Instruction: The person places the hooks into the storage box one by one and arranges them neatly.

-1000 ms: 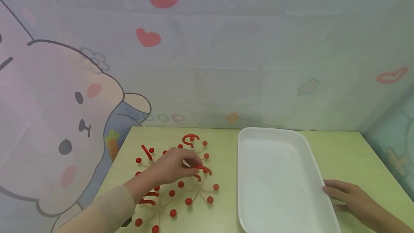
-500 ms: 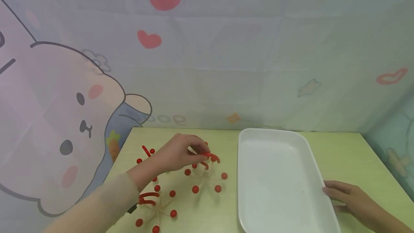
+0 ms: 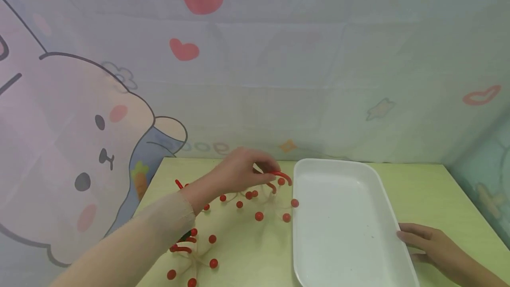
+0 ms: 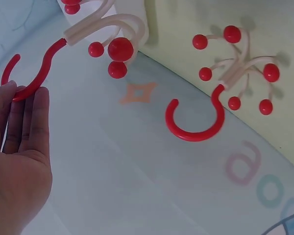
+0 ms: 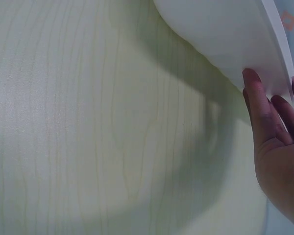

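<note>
My left hand (image 3: 245, 169) pinches the red hook of a multi-arm hanger (image 3: 283, 175), thumb on one side and fingers on the other. In the left wrist view, the held hanger's white stem (image 4: 81, 32) spreads into curved arms tipped with red balls. In the head view it hangs at the left edge of a white tray (image 3: 342, 216), one ball overlapping the rim. My right hand (image 3: 432, 242) holds the tray's right side. The right wrist view shows its fingers (image 5: 258, 98) along the outer wall and the thumb at the rim.
A similar hanger (image 3: 213, 263) lies front left on the pale green table (image 3: 430, 189). Another hanger (image 4: 235, 68) lies farther back, its hook over the table edge in the left wrist view. My sleeve partly covers a red hook (image 3: 179, 184). A printed cloth (image 3: 279, 56) stands behind.
My left hand has carried the hanger up and right, from among the others to the tray's left edge. My right hand and the tray have stayed in place.
</note>
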Motion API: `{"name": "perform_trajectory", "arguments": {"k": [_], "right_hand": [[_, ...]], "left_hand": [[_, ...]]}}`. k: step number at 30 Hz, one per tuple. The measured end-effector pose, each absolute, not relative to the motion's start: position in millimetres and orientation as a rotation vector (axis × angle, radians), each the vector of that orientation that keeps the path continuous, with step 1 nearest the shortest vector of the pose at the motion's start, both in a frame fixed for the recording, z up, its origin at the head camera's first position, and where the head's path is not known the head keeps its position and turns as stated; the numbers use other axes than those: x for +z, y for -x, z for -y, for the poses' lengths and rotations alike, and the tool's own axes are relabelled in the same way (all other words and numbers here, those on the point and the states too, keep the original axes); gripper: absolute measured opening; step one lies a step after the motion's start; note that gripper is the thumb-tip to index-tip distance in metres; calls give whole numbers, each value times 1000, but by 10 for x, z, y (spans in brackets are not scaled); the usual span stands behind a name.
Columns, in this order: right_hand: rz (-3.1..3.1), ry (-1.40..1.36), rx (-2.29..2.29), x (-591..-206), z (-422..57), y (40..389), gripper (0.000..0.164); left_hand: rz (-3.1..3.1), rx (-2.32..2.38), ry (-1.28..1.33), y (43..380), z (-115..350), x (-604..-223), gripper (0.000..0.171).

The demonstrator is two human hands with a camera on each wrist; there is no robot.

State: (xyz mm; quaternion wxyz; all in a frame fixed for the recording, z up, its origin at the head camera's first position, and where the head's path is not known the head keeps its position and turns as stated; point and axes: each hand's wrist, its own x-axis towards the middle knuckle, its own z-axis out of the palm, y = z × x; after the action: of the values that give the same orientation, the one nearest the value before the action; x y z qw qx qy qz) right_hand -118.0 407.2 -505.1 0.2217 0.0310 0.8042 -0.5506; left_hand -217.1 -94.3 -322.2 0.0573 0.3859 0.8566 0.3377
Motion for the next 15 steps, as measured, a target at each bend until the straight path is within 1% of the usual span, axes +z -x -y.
{"name": "perform_trajectory", "arguments": {"k": [7, 15], "right_hand": [[-2187, -44, -1574, -5059, -4088, 1158, 60], [-2240, -101, -1512, -5053, -4071, 1178, 65]], "left_hand": [[-2588, 1042, -1243, 2298, 680, -3251, 13], [-2603, 997, -1228, 2403, 359, -3274, 14]]}}
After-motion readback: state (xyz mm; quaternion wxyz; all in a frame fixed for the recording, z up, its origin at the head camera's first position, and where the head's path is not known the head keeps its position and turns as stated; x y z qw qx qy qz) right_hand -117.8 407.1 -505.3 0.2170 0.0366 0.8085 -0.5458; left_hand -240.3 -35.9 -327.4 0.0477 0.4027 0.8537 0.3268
